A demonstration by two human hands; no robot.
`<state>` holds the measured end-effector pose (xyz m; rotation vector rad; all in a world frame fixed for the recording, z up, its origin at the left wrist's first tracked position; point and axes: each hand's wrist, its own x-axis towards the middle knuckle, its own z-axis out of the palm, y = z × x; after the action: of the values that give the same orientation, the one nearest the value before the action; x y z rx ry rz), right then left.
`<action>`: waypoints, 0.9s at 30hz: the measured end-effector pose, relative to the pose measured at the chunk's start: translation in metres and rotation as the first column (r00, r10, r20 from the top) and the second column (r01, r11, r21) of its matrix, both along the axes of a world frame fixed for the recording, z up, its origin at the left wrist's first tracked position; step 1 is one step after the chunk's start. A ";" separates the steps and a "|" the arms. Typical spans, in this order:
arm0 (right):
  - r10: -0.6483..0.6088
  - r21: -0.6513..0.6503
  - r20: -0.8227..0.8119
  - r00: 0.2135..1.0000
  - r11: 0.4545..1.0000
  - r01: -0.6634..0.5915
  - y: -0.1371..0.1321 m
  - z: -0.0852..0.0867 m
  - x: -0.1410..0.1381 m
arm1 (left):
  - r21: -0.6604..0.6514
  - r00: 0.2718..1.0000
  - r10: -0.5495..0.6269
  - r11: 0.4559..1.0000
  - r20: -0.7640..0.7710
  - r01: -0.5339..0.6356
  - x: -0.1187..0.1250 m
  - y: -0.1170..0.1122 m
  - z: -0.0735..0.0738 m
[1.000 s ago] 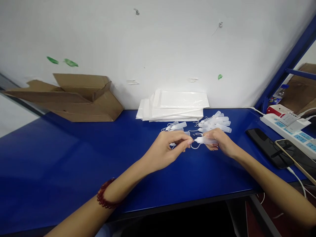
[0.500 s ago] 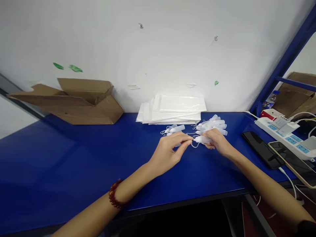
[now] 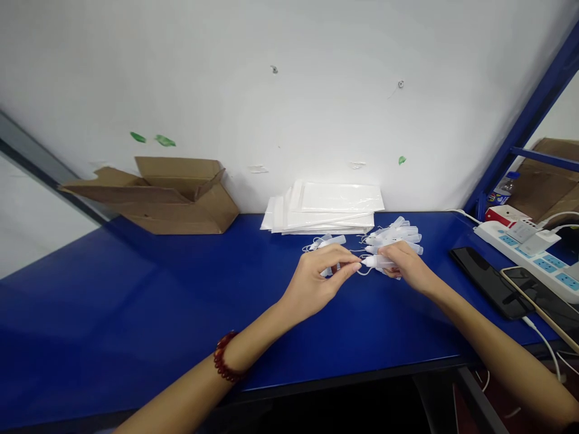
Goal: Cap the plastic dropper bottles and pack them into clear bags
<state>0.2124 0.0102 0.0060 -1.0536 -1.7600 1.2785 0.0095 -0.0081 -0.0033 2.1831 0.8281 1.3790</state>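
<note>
Both hands have been shifted slightly rightward — the small white bottle [image 3: 379, 261] is gripped by the right hand [image 3: 404, 265] above the desk [image 3: 136, 301], left hand [image 3: 319, 280] fingers pinched at its tip; a loose pinch could let the cap slip.

A blue table [image 3: 136, 301] stands against a white wall. At its back left lies an open cardboard box [image 3: 172, 196]; at the back middle a stack of clear plastic bags [image 3: 325, 208], with a heap of small white plastic pieces [image 3: 398, 235] just in front of it and a few more [image 3: 328, 242] just beside that heap. On the right lie two phones [image 3: 491, 280], side by side, and a white power strip [image 3: 529, 253] behind them.
</note>
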 end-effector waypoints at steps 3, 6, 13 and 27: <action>-0.020 0.054 0.029 0.999 0.998 0.018 0.001 -0.006 -0.001 | 0.036 1.000 0.005 0.999 -0.001 -0.005 0.004 -0.002 -0.005; 0.000 0.061 0.045 0.999 0.998 -0.002 0.003 -0.010 0.000 | 0.035 0.999 -0.016 0.999 -0.029 0.017 0.009 -0.007 -0.006; -0.200 0.264 0.129 0.971 0.951 0.161 0.005 -0.007 0.000 | -0.136 0.991 0.081 0.986 -0.108 -0.096 -0.020 0.016 0.011; -0.098 0.176 -0.107 0.989 0.978 0.116 -0.001 -0.005 -0.005 | -0.469 0.996 -0.082 0.881 -0.017 0.065 -0.022 0.014 0.020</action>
<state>0.2071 0.0092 0.0013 -0.9527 -1.6870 1.0637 -0.0122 0.0056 0.0163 1.8420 0.9648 0.9751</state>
